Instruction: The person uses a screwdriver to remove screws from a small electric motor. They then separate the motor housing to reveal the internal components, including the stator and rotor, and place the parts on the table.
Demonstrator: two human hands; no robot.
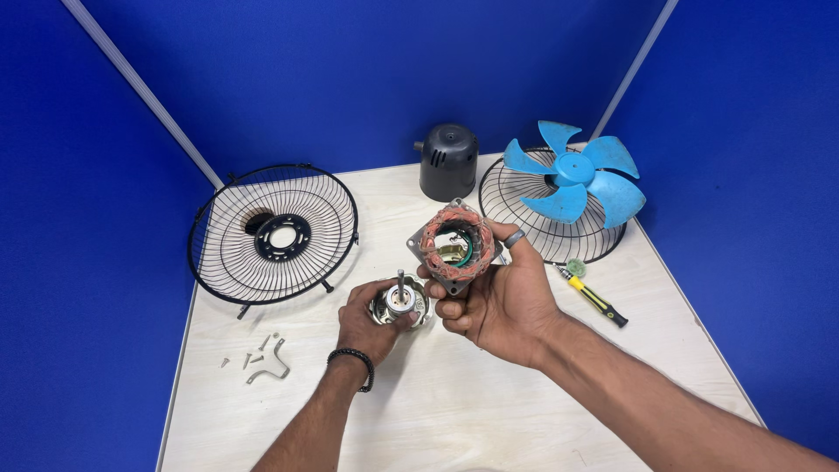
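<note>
My right hand (498, 301) holds up a square metal motor stator (456, 246) with copper windings, tilted so its open centre faces me. My left hand (365, 322) grips a round silver rotor housing (400, 303) with its shaft pointing up, resting low over the pale wooden table (454, 411). The two parts sit side by side, almost touching. A black bead bracelet is on my left wrist and a ring on a right finger.
A black wire fan guard (273, 232) lies at the left. A second guard (542, 223) at the back right carries a blue fan blade (575, 172). A black motor cover (448, 161) stands at the back. A yellow-handled screwdriver (594, 300) lies right; screws and a metal bracket (269, 360) lie left.
</note>
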